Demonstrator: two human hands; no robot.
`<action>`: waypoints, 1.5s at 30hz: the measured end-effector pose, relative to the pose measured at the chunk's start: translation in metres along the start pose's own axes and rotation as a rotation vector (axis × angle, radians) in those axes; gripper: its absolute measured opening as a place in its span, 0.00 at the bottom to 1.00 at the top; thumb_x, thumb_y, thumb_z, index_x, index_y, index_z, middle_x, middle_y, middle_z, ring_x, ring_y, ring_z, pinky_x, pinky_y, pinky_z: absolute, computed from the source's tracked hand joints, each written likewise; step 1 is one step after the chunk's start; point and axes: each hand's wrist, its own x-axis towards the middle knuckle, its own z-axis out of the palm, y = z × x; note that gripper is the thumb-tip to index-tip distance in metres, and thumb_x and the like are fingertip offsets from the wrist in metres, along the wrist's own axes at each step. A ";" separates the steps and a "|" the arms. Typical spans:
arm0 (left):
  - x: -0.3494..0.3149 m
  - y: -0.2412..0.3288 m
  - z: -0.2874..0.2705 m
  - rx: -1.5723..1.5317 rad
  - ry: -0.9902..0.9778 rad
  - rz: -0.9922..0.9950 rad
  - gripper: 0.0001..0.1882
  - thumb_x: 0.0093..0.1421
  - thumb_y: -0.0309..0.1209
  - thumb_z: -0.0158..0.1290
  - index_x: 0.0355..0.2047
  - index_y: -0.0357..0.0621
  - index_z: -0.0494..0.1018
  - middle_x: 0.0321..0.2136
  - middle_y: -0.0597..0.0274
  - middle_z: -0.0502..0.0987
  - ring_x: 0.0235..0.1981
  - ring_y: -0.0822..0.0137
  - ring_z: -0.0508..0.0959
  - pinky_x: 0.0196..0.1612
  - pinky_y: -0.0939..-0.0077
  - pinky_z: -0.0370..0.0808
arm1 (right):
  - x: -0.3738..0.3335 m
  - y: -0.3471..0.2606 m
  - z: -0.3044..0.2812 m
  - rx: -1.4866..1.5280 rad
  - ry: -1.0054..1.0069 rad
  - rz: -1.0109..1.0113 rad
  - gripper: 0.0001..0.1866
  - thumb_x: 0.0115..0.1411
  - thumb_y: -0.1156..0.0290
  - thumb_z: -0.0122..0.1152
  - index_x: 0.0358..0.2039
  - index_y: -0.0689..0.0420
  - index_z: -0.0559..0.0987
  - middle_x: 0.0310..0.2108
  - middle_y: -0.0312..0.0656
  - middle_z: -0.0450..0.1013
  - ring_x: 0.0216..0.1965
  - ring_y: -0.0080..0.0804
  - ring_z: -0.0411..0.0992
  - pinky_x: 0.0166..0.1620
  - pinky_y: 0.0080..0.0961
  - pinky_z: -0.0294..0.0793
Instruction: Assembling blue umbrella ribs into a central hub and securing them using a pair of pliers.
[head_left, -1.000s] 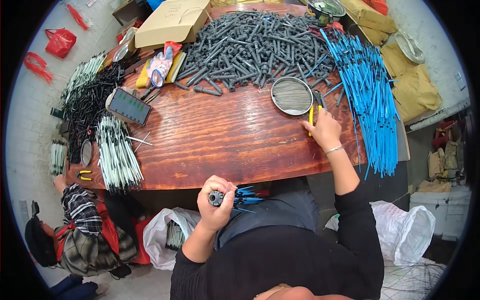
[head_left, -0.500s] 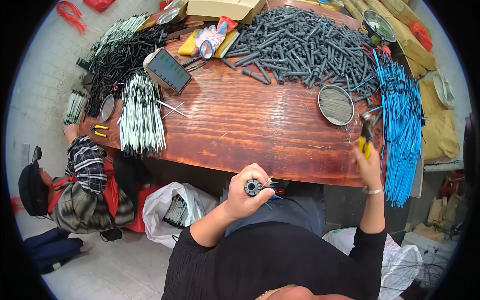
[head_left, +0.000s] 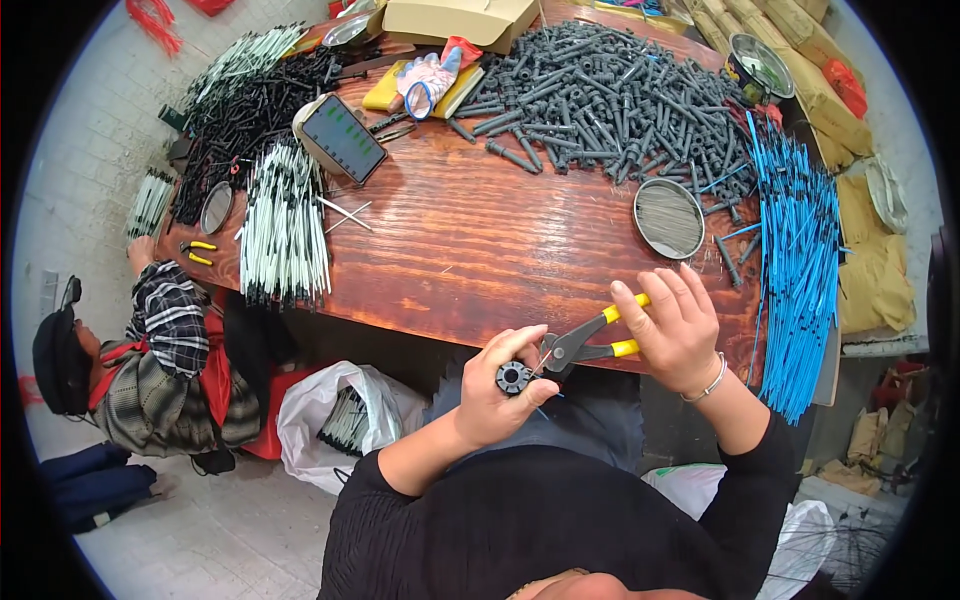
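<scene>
My left hand (head_left: 487, 402) is wrapped round a dark grey plastic tube (head_left: 514, 377) with a slotted round end turned upward. Thin wires and a blue strip stick out beside my left thumb. In my right hand (head_left: 680, 330) are pliers (head_left: 572, 347) with yellow-tipped handles, spread apart between my thumb and fingers. Their dark jaws meet a thin wire right beside the tube, partly hidden by my left fingers. Both hands are over my lap at the table's near edge.
On the wooden table (head_left: 450, 270) are a heap of grey plastic tubes (head_left: 610, 95), a round tin of thin wires (head_left: 670, 218), blue strips (head_left: 797, 290), white strips (head_left: 285, 225) and a propped phone (head_left: 343, 138). Another person (head_left: 170, 350) sits at left beside a white sack (head_left: 345, 425).
My right hand has brought the pliers leftward from the table's right side to the tube. My left hand stays in nearly the same place, still holding the tube.
</scene>
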 end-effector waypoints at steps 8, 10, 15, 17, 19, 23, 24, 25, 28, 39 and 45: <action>0.000 0.001 0.001 0.031 0.050 -0.007 0.30 0.51 0.39 0.61 0.49 0.31 0.67 0.26 0.61 0.70 0.29 0.71 0.68 0.36 0.77 0.66 | 0.011 0.001 -0.008 -0.002 -0.021 0.053 0.22 0.49 0.69 0.55 0.48 0.48 0.76 0.37 0.42 0.70 0.39 0.38 0.71 0.49 0.45 0.66; 0.000 0.001 0.002 0.024 0.057 -0.014 0.30 0.51 0.39 0.61 0.49 0.31 0.67 0.27 0.61 0.70 0.29 0.71 0.68 0.36 0.78 0.66 | 0.011 -0.001 -0.006 0.015 -0.037 0.039 0.22 0.49 0.69 0.55 0.48 0.48 0.76 0.37 0.42 0.70 0.40 0.38 0.71 0.50 0.46 0.66; 0.001 0.006 0.002 0.050 0.041 -0.051 0.30 0.51 0.40 0.61 0.49 0.32 0.67 0.30 0.61 0.70 0.28 0.72 0.67 0.34 0.79 0.66 | 0.013 -0.002 -0.005 0.000 0.007 -0.020 0.21 0.50 0.68 0.55 0.47 0.46 0.76 0.38 0.42 0.71 0.40 0.38 0.71 0.52 0.49 0.63; 0.001 0.006 0.000 0.051 0.027 -0.042 0.30 0.51 0.40 0.61 0.48 0.32 0.68 0.31 0.60 0.70 0.28 0.72 0.67 0.33 0.80 0.66 | 0.015 -0.002 -0.007 -0.017 0.048 -0.041 0.21 0.51 0.68 0.55 0.47 0.45 0.76 0.38 0.42 0.71 0.40 0.37 0.71 0.52 0.50 0.63; 0.002 0.006 0.001 0.039 0.031 -0.044 0.29 0.51 0.40 0.61 0.47 0.32 0.68 0.31 0.60 0.70 0.28 0.72 0.67 0.33 0.80 0.66 | 0.015 -0.003 -0.010 -0.075 0.101 -0.049 0.21 0.50 0.68 0.56 0.48 0.44 0.76 0.38 0.41 0.71 0.40 0.37 0.71 0.53 0.52 0.61; 0.004 0.006 0.002 0.018 0.043 -0.051 0.28 0.51 0.41 0.61 0.46 0.32 0.69 0.30 0.60 0.70 0.28 0.72 0.68 0.32 0.80 0.66 | 0.019 -0.002 -0.012 -0.140 0.142 -0.078 0.22 0.49 0.67 0.57 0.48 0.44 0.76 0.36 0.40 0.70 0.38 0.36 0.71 0.51 0.49 0.64; 0.004 0.007 0.001 0.022 0.050 -0.056 0.28 0.51 0.41 0.61 0.45 0.32 0.69 0.30 0.60 0.70 0.28 0.72 0.68 0.32 0.80 0.66 | 0.020 -0.001 -0.012 -0.159 0.149 -0.088 0.22 0.49 0.67 0.57 0.47 0.44 0.76 0.35 0.40 0.70 0.37 0.35 0.71 0.49 0.48 0.65; 0.004 0.007 0.001 0.027 0.057 -0.061 0.28 0.51 0.41 0.61 0.45 0.32 0.69 0.30 0.60 0.70 0.28 0.72 0.68 0.32 0.80 0.66 | 0.019 -0.002 -0.012 -0.158 0.149 -0.090 0.22 0.49 0.67 0.57 0.47 0.44 0.76 0.35 0.40 0.70 0.37 0.35 0.71 0.49 0.48 0.65; 0.002 0.003 -0.002 0.017 0.057 -0.060 0.27 0.51 0.41 0.61 0.44 0.32 0.69 0.29 0.60 0.70 0.27 0.72 0.68 0.32 0.79 0.66 | 0.014 -0.006 -0.015 -0.027 0.053 -0.060 0.23 0.47 0.67 0.58 0.47 0.45 0.76 0.31 0.39 0.69 0.33 0.35 0.70 0.42 0.40 0.69; 0.005 -0.007 -0.012 -0.126 -0.123 0.064 0.25 0.51 0.42 0.61 0.40 0.33 0.72 0.26 0.57 0.73 0.26 0.67 0.72 0.31 0.76 0.68 | -0.025 -0.042 0.068 0.707 0.158 0.196 0.26 0.39 0.75 0.63 0.44 0.52 0.77 0.29 0.40 0.71 0.29 0.37 0.70 0.32 0.31 0.69; 0.001 -0.013 -0.014 -0.075 -0.085 0.066 0.26 0.49 0.42 0.63 0.40 0.33 0.72 0.26 0.56 0.74 0.26 0.66 0.73 0.31 0.76 0.69 | -0.010 -0.027 0.041 0.764 -0.034 0.184 0.26 0.38 0.80 0.60 0.43 0.51 0.77 0.29 0.39 0.72 0.29 0.38 0.70 0.31 0.32 0.69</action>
